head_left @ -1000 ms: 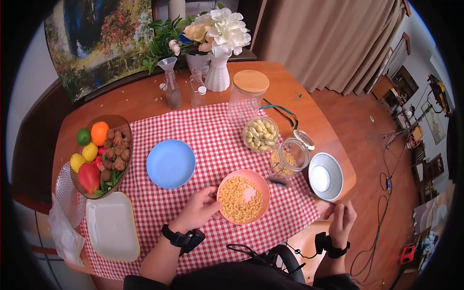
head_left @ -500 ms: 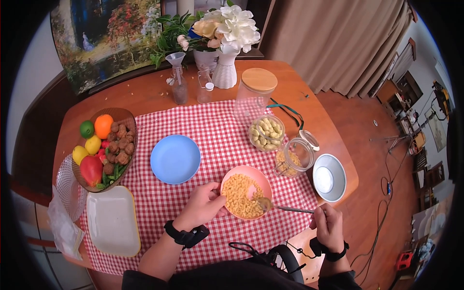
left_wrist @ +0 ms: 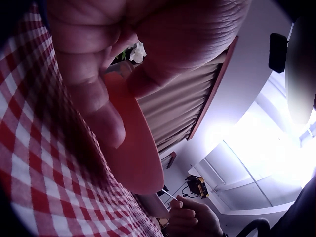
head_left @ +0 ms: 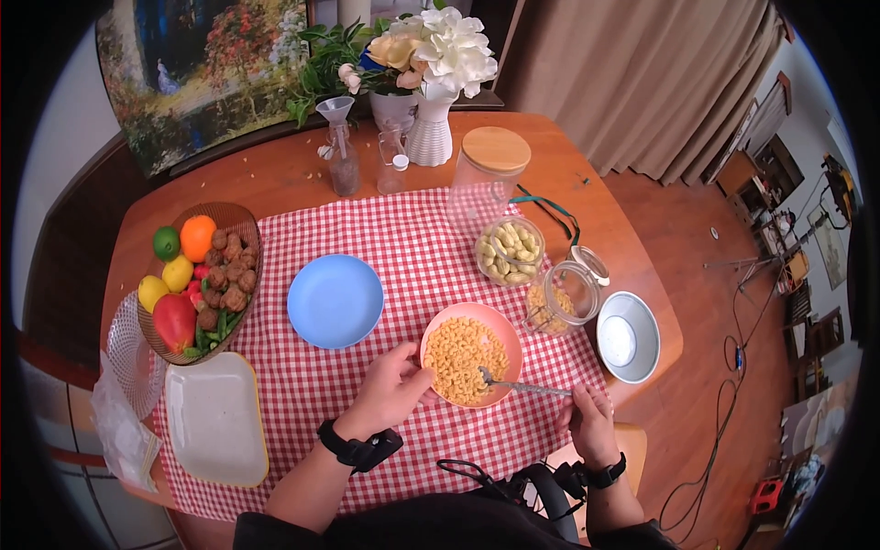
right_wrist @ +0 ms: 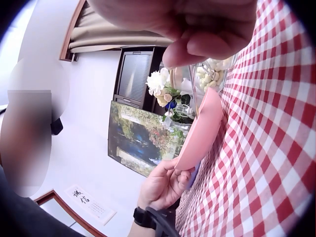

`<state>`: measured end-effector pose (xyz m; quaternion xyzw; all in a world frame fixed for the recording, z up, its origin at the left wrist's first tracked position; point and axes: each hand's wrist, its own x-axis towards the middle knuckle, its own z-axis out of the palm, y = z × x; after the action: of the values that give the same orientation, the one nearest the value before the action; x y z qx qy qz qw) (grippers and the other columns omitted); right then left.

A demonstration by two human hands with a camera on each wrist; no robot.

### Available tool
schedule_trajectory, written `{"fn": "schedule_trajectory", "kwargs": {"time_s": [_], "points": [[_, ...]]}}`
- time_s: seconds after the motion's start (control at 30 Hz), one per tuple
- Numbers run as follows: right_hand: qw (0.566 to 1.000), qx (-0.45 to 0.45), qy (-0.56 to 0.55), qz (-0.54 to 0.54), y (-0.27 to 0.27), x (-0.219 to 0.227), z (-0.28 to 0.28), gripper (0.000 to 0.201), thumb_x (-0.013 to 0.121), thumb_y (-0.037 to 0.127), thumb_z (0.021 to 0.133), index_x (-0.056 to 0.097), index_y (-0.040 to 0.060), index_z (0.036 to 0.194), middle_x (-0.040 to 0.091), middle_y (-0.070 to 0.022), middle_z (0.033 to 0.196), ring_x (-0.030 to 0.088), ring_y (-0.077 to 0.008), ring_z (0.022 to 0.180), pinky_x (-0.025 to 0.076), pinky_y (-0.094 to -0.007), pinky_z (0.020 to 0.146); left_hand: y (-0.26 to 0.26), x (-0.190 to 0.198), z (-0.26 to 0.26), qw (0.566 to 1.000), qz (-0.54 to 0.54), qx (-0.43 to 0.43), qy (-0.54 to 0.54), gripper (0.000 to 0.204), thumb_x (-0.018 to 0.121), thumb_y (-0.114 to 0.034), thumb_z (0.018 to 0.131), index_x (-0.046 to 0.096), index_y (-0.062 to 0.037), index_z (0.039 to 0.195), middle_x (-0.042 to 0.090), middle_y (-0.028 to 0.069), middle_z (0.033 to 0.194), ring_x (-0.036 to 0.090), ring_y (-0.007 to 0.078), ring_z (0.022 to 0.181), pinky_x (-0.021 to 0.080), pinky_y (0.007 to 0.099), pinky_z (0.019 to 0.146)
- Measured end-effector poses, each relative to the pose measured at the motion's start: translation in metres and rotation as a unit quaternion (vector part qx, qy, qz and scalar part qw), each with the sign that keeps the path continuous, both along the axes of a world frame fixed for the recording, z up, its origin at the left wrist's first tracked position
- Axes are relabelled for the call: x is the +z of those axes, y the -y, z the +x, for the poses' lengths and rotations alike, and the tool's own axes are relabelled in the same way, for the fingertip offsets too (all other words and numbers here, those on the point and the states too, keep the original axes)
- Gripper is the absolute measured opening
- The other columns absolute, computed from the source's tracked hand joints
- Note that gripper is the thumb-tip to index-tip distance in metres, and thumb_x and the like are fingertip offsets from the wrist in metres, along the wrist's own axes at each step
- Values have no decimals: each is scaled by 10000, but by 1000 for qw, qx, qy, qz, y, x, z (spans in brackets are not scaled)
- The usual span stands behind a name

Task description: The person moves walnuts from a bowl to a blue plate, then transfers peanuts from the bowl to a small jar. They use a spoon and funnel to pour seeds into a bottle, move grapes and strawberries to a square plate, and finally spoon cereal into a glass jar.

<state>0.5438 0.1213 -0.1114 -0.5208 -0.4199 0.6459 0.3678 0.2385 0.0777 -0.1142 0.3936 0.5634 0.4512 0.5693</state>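
A pink bowl [head_left: 510,335] on the checked cloth holds a layer of small elbow macaroni [head_left: 458,344]. My left hand [head_left: 396,390] grips its left rim, thumb at the edge and fingers underneath, which the left wrist view shows close up on the bowl's outer side [left_wrist: 133,148]. My right hand [head_left: 591,423] pinches the handle of a metal spoon [head_left: 532,388]. The spoon's head lies among the macaroni near the middle of the bowl. In the right wrist view the handle slants over the bowl's rim [right_wrist: 210,106], below the curled right fingers [right_wrist: 207,47].
A blue plate [head_left: 335,302] lies left of the bowl. Behind and right stand an open jar of macaroni [head_left: 561,298], a jar of peanuts [head_left: 509,252] and a metal bowl [head_left: 629,339]. Farther left are a white tray [head_left: 215,417] and a fruit basket [head_left: 240,220].
My right hand has come left and brought the spoon from the bowl's right side into the macaroni. The macaroni is spread over a bare patch seen earlier. My left hand keeps its grip.
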Motion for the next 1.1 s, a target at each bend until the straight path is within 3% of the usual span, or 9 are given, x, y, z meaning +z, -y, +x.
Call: {"fn": "schedule_trajectory", "kwargs": {"time_s": [0.17, 0.27, 0.4, 0.47, 0.6, 0.8, 0.97, 1.1], "points": [[998, -22, -57, 25, -11, -7, 9, 243, 451, 227, 973, 519, 52, 819, 524, -51, 542, 471, -154, 436, 398, -271, 456, -1, -6, -3, 1000, 21, -4, 13, 339, 501, -62, 925, 443, 78, 1228, 659, 161, 939, 674, 174, 766, 571, 281, 661], [997, -24, -61, 39, -13, 0, 11, 242, 444, 224, 977, 509, 55, 817, 519, -48, 536, 460, -147, 431, 384, -267, 453, -1, -5, -1, 999, 29, 7, 24, 286, 511, -74, 920, 475, 81, 1158, 666, 164, 904, 673, 173, 729, 564, 271, 652], [995, -6, -86, 53, -14, 5, 13, 237, 499, 248, 955, 533, 48, 832, 545, -63, 570, 522, -150, 494, 425, -251, 498, -2, -7, 1, 999, 25, -1, 35, 289, 501, -73, 928, 464, 82, 1169, 661, 159, 913, 674, 176, 744, 565, 274, 661], [994, -28, -82, 70, -15, 5, 13, 249, 414, 210, 985, 508, 60, 809, 510, -52, 521, 447, -142, 413, 366, -259, 440, -3, -9, 1, 999, 25, -6, 38, 290, 499, -72, 930, 461, 83, 1172, 657, 159, 919, 674, 178, 749, 566, 275, 662], [992, -33, -92, 80, -16, 20, 14, 241, 415, 204, 982, 507, 60, 812, 499, -48, 512, 431, -138, 402, 352, -257, 433, -4, -12, 3, 999, 10, -12, 48, 306, 504, -65, 925, 452, 88, 1185, 649, 164, 933, 674, 183, 755, 569, 282, 671], [981, -84, -136, 108, -29, 34, 32, 235, 473, 201, 957, 534, 48, 790, 495, -46, 534, 448, -147, 429, 358, -264, 440, -5, -11, 3, 999, -8, -43, 27, 341, 494, -65, 937, 431, 94, 1232, 644, 166, 988, 677, 204, 801, 576, 303, 700], [969, -152, -137, 135, -43, 40, 47, 227, 461, 219, 972, 528, 70, 815, 509, 1, 568, 435, -78, 456, 340, -199, 435, -5, -12, 3, 998, -9, -46, 33, 340, 497, -65, 936, 433, 96, 1229, 642, 171, 988, 678, 206, 800, 576, 297, 695], [965, -173, -111, 162, -50, 39, 49, 222, 464, 210, 975, 530, 71, 815, 517, 5, 585, 454, -83, 471, 365, -204, 451, -5, -11, 3, 998, -11, -45, 33, 343, 500, -64, 934, 435, 93, 1231, 641, 167, 990, 676, 199, 796, 576, 294, 691]]}}
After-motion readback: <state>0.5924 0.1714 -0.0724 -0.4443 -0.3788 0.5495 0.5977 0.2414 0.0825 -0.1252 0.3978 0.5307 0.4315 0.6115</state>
